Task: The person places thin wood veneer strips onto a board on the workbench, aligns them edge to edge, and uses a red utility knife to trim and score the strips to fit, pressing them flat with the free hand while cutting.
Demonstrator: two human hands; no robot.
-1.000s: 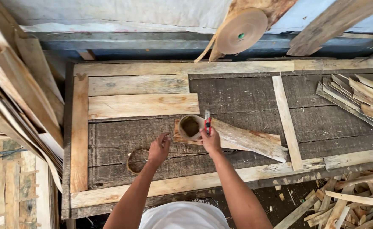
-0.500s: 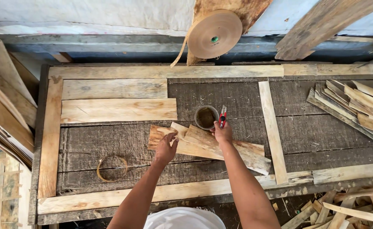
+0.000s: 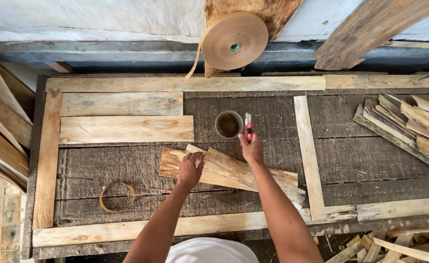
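My left hand [image 3: 190, 170] rests with fingers on a small stack of thin wood veneer pieces [image 3: 224, 170] lying in the middle of the dark worktable [image 3: 126, 160]. My right hand [image 3: 251, 147] holds a red and white utility knife [image 3: 248, 127] by its lower end, pointing away from me. Just left of the knife stands a small round cup [image 3: 228, 124], dark inside. The veneer stack runs under my right forearm towards the right.
A big roll of brown paper tape [image 3: 234, 40] hangs at the back. Pale boards [image 3: 126, 128] lie at left, a narrow slat [image 3: 308, 156] at right, more veneer strips [image 3: 409, 126] far right. A loop of tape [image 3: 116, 197] lies front left. Scraps [image 3: 395, 246] litter the floor.
My right hand has moved the knife up beside the cup. My left hand has settled on the veneer pieces. The view has shifted slightly to the right.
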